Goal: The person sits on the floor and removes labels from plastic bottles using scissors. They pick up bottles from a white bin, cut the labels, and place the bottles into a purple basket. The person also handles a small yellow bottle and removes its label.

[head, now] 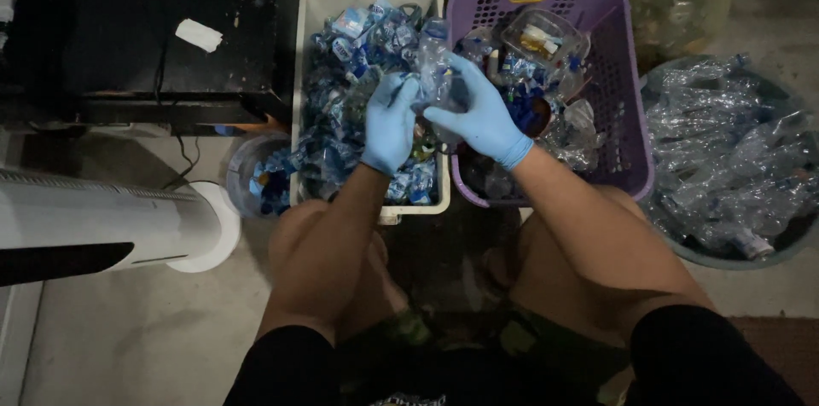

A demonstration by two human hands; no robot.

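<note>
Between the seated person's knees and a dark cabinet (pixel 128 39), two bins stand side by side on the concrete floor. At left, a white fan (pixel 102 227) lies near a small tub (pixel 256 180) of blue caps. At right, a round basin (pixel 734 159) is heaped with crushed clear bottles. A white crate (pixel 300 99) is filled with blue and white labels; a purple basket (pixel 614 99) holds unsorted clear bottles and lids. Over the seam between crate and basket, both blue-gloved hands meet on one clear bottle (pixel 433 65): the left hand (pixel 391 124) pinches at its side, and the right hand (pixel 482 116) grips its lower part with fingers closed.
</note>
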